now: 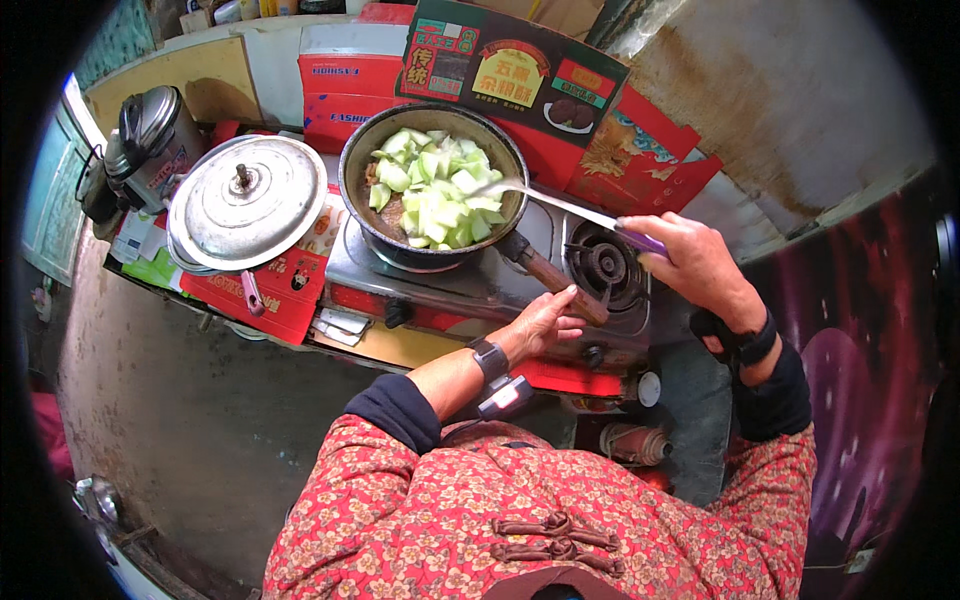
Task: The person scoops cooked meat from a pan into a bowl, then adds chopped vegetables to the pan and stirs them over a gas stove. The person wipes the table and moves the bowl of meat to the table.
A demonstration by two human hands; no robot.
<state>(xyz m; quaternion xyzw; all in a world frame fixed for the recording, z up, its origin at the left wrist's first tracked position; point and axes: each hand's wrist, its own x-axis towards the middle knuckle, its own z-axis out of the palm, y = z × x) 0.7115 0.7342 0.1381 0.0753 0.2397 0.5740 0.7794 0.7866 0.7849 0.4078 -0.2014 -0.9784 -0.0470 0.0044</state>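
Observation:
A deep frying pan (351,193) rests on the left burner of a two-burner gas stove (480,281). Chopped pale-green vegetable pieces (439,180) fill much of it, with some browned bits at the left side. My left hand (541,322) holds the pan's wooden handle (559,281), thumb on top and fingers below. In my right hand (686,255) is the purple handle of a metal spatula or spoon (566,202). Its head lies on the vegetable pieces, partly hidden among them.
A lidded metal pot (247,202) stands left of the stove, with an electric kettle or similar metal vessel (154,150) behind it. The right burner (607,262) holds no pan. Printed cardboard (517,75) lines the wall behind. Below the stove lies a pinkish bottle-like object (634,442).

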